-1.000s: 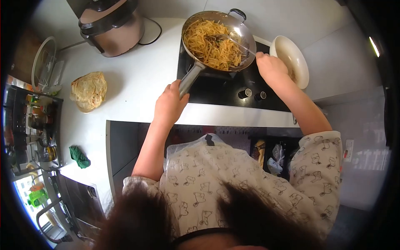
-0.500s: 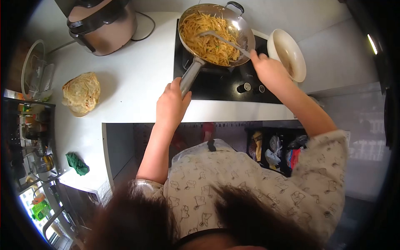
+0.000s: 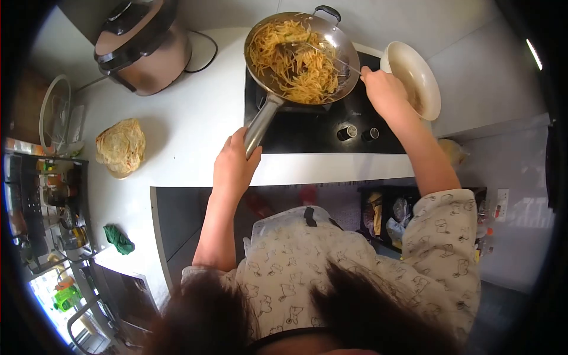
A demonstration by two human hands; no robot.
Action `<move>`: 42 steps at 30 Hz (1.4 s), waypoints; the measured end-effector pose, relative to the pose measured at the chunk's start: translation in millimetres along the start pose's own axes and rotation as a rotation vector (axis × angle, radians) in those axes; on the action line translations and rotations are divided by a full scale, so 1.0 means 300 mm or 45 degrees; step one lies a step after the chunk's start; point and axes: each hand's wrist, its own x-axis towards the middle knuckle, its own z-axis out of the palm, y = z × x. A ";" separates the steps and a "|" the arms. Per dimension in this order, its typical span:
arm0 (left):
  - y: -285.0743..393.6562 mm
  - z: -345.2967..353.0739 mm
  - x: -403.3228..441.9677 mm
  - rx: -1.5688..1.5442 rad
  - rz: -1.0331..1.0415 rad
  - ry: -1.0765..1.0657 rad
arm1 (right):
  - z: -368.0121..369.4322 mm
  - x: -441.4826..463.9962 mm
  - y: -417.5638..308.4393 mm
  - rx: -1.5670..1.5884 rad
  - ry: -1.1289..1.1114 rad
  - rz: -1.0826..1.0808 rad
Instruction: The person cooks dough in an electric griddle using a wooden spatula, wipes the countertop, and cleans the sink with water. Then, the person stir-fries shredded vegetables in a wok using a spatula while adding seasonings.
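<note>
A steel wok point(image 3: 349, 54) with a long metal handle point(image 3: 264, 121) sits on the black cooktop point(image 3: 307, 130), holding a heap of thin yellow shreds point(image 3: 313, 80) that look like potato. My left hand point(image 3: 235, 161) is closed around the wok's handle. In my right hand point(image 3: 381, 89), at the wok's right rim, is the thin handle of a metal spatula point(image 3: 341, 61). The spatula's head is down among the shreds, partly hidden by them. Just right of my right hand stands a cream bowl point(image 3: 431, 89), tilted in view.
Left on the white counter point(image 3: 195, 130) are a stack of flatbreads point(image 3: 121, 147), a rice-cooker-like appliance point(image 3: 145, 59) and a green cloth point(image 3: 118, 239). A rack with jars point(image 3: 59, 195) lines the far left. Below the counter is a dark bin of packets point(image 3: 384, 216).
The spatula head has pushed through the shreds, baring some of the wok's left bottom. My right hand has turned slightly with it. The whole view has shifted a little.
</note>
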 end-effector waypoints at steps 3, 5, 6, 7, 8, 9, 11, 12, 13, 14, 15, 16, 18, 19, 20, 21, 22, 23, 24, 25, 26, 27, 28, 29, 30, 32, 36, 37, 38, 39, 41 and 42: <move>-0.010 0.000 0.003 0.000 0.024 -0.010 | 0.069 -0.033 -0.007 0.080 -0.010 0.040; 0.003 -0.008 -0.002 -0.011 0.007 -0.026 | -0.028 -0.178 -0.039 0.099 -0.153 0.066; -0.003 -0.006 -0.004 -0.026 0.017 -0.013 | -0.060 -0.231 -0.029 0.123 -0.207 0.073; -0.012 -0.007 -0.003 -0.053 0.049 -0.013 | -0.071 -0.252 -0.015 0.235 -0.212 0.046; -0.032 0.004 -0.008 -0.005 0.117 0.014 | -0.078 -0.292 -0.002 0.336 -0.211 0.066; -0.048 0.015 -0.018 0.041 0.091 0.008 | -0.022 -0.312 0.020 0.421 -0.006 -0.091; -0.035 0.018 0.001 -0.037 -0.023 -0.094 | 0.103 -0.198 0.064 0.491 0.084 -0.363; -0.104 0.030 0.015 -0.002 0.109 -0.052 | 0.160 -0.108 0.066 0.376 -0.056 -0.532; -0.114 0.031 0.022 0.066 0.194 -0.019 | 0.376 0.010 0.075 1.192 -0.434 -0.308; -0.124 0.028 0.026 0.161 0.233 0.009 | 0.349 -0.013 0.060 1.552 -0.535 -0.135; -0.100 0.020 0.048 0.160 0.126 -0.060 | 0.316 -0.040 0.040 1.962 -0.599 0.079; -0.087 0.016 0.044 0.173 -0.009 -0.114 | 0.280 -0.068 0.015 2.320 -0.612 0.306; -0.221 0.034 0.082 0.232 0.138 -0.075 | 0.201 -0.177 0.035 2.113 -0.666 0.399; -0.216 0.052 0.084 0.270 0.193 -0.054 | 0.194 -0.253 0.052 1.724 -0.357 0.294; -0.166 0.070 0.069 0.321 0.192 0.016 | 0.183 -0.352 0.087 1.325 -0.067 0.192; -0.092 0.090 0.035 0.365 0.200 0.138 | 0.095 -0.518 0.185 1.292 -0.043 0.146; -0.028 0.112 0.003 0.408 0.206 0.251 | 0.123 -0.631 0.274 1.287 0.146 0.069; 0.046 0.135 -0.033 0.444 0.238 0.396 | 0.150 -0.746 0.365 1.276 0.337 -0.005; 0.124 0.161 -0.067 0.455 0.308 0.562 | 0.135 -0.909 0.483 1.498 0.473 -0.015; 0.214 0.196 -0.101 0.460 0.382 0.718 | 0.110 -1.045 0.626 1.512 0.277 -0.007; 0.302 0.229 -0.133 0.460 0.464 0.867 | 0.082 -1.219 0.758 1.546 0.078 0.147; 0.390 0.263 -0.161 0.436 0.565 0.988 | 0.108 -1.364 0.864 1.438 -0.047 0.419; 0.486 0.303 -0.187 0.424 0.665 1.092 | 0.134 -1.520 0.954 1.539 0.022 0.729; 0.579 0.346 -0.208 0.391 0.767 1.173 | 0.142 -1.663 1.045 1.751 0.158 0.924; 0.684 0.403 -0.225 0.310 0.812 1.157 | 0.188 -1.791 1.135 1.683 0.352 1.115; 0.804 0.486 -0.181 -0.111 0.630 0.832 | 0.201 -1.951 1.311 1.195 0.679 1.398; 1.041 0.626 -0.187 0.246 1.057 0.890 | 0.311 -2.074 1.582 1.016 0.949 1.675; 1.096 0.656 -0.199 0.178 1.082 0.867 | 0.310 -2.074 1.589 0.898 0.855 1.702; 1.141 0.687 -0.218 0.107 1.106 0.841 | 0.303 -2.071 1.594 0.777 0.760 1.724; 1.161 0.704 -0.229 0.159 1.128 0.847 | 0.280 -2.059 1.565 0.788 0.585 1.729; 1.190 0.744 -0.237 0.244 1.182 0.848 | 0.369 -2.052 1.504 0.929 0.507 1.653; 1.200 0.771 -0.237 0.202 1.150 0.821 | 0.417 -2.050 1.477 0.985 0.476 1.620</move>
